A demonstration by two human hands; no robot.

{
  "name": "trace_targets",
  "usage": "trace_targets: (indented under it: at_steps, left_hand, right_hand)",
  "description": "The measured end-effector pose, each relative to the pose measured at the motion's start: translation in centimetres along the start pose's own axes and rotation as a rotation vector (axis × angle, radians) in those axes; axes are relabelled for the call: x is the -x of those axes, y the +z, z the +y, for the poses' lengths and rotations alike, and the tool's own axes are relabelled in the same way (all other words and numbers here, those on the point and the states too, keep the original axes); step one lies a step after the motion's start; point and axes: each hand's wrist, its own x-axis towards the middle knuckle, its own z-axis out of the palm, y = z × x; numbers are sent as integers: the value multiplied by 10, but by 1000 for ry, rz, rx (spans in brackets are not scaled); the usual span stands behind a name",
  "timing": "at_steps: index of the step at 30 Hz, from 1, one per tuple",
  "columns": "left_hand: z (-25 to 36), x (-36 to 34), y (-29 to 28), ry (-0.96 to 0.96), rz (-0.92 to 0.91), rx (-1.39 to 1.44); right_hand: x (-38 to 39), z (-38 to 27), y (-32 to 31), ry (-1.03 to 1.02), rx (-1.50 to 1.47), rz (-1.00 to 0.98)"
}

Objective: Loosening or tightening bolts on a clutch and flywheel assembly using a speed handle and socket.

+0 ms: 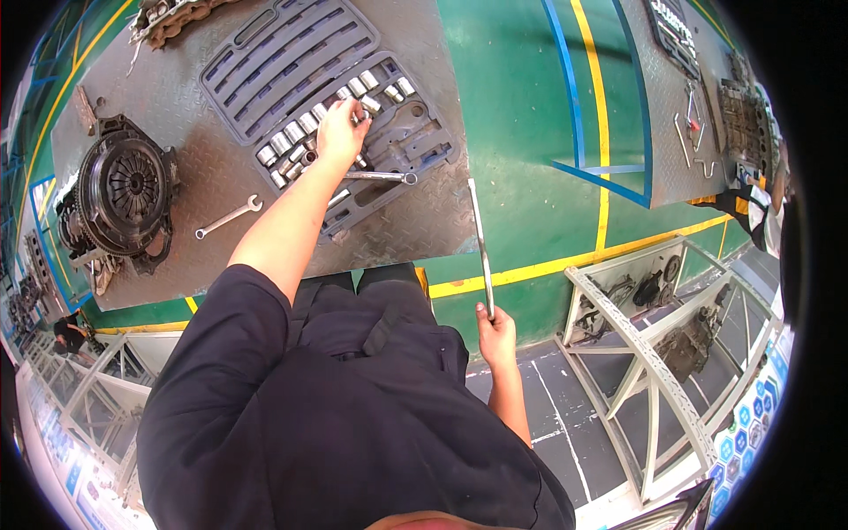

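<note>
My left hand (341, 134) reaches into an open grey tool case (291, 66), its fingers pinched round a small metal socket (359, 117) that they partly cover. Rows of silver sockets (281, 142) sit in the case around that hand. A combination wrench (380, 177) lies across the lower part of the case. Off the table's right edge, my right hand (496, 334) is closed round the lower end of a long metal bar (482, 243), which points up and away from me.
A clutch assembly (132, 181) stands on the steel-topped table (203, 168) at left, with another wrench (228, 217) beside it. A metal engine part (172, 19) is at the far edge. White metal frames (640, 353) stand at right, below a second table (658, 168) with tools.
</note>
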Motion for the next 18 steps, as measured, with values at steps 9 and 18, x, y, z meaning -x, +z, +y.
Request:
trace_targets:
  at_steps: [9, 18]
  left_hand:
    - [14, 10, -19, -13, 3, 296]
    - [83, 105, -141, 321, 54, 819]
  right_hand:
    - [-5, -17, 0, -95, 58, 13]
    - [-13, -59, 3, -205, 118, -99]
